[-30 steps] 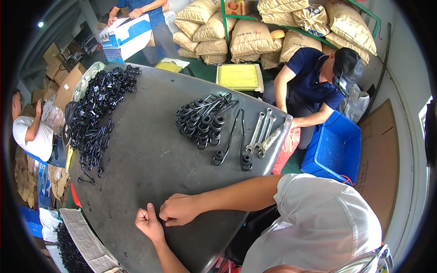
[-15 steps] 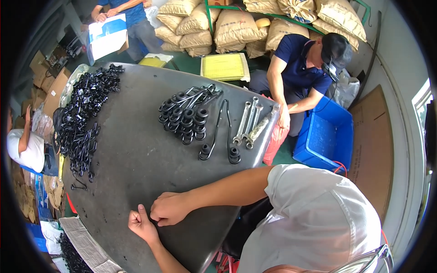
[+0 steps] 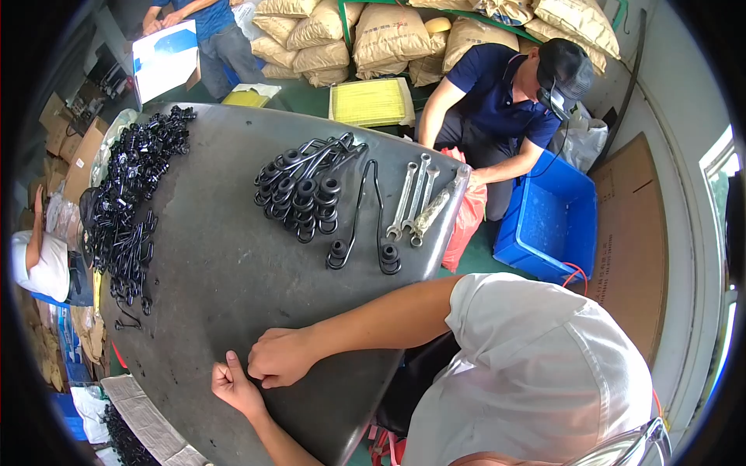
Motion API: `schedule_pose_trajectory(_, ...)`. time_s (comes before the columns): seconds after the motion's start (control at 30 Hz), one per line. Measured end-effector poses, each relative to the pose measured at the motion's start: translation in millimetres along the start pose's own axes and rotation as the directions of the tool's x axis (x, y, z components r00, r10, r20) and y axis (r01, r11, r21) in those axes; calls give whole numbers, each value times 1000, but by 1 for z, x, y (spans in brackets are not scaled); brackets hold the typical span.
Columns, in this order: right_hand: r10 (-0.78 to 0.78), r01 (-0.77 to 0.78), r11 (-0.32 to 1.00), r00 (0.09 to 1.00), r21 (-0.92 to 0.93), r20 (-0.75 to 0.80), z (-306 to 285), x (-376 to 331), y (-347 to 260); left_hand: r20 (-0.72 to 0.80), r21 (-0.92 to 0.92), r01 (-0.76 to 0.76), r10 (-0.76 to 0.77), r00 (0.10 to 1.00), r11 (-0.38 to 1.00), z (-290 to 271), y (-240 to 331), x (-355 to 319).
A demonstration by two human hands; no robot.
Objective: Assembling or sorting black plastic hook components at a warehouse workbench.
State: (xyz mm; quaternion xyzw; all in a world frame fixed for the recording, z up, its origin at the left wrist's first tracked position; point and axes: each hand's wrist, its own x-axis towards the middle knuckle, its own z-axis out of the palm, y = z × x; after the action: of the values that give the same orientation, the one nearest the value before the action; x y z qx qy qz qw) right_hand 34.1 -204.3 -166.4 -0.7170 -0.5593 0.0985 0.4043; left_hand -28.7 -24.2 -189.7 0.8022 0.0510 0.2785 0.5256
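Note:
My left hand [image 3: 236, 388] is closed in a loose fist with its thumb pointing up, over the near part of the dark grey table [image 3: 225, 287]. Just right of it my right hand [image 3: 281, 358], also curled closed, rests by the tabletop. I see nothing in either. Farther off lies a pile of black bent metal rods with round rubber bushings [image 3: 299, 190]. Beside that pile is a single U-shaped black rod [image 3: 357, 210] with a bushing at each end. Several silver wrenches [image 3: 404, 200], one wrapped in pale material [image 3: 431, 213], lie near the right edge.
A heap of small black parts [image 3: 140, 182] covers the table's left side. At the far right corner a co-worker [image 3: 497, 101] bends over a red bag [image 3: 466, 221], next to a blue bin [image 3: 548, 225]. Stacked sacks [image 3: 388, 39] stand behind, with a yellow-topped stack [image 3: 371, 103] before them.
The view has shifted slightly, so the table and its things appear farther left. My hands keep their closed pose. The co-worker's hands have moved apart at the red bag.

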Motion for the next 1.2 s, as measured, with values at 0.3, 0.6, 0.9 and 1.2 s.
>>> schedule_pose_trajectory(0.3,1,-1,1000,1000,-4,12,0,-1,2,6,1,-6,6,1000,1000,2,0,0)
schedule_pose_trajectory(0.6,-61,61,998,998,2,9,-3,3,2,-20,-14,11,-12,1000,1000,2,6,1)
schedule_pose_trajectory(0.9,-100,100,995,995,-11,10,-5,-2,-5,-53,-12,55,-55,997,998,4,7,-3)
schedule_pose_trajectory(1.2,-35,35,999,999,29,3,-5,-3,-11,-83,98,29,-21,996,995,7,14,-1)
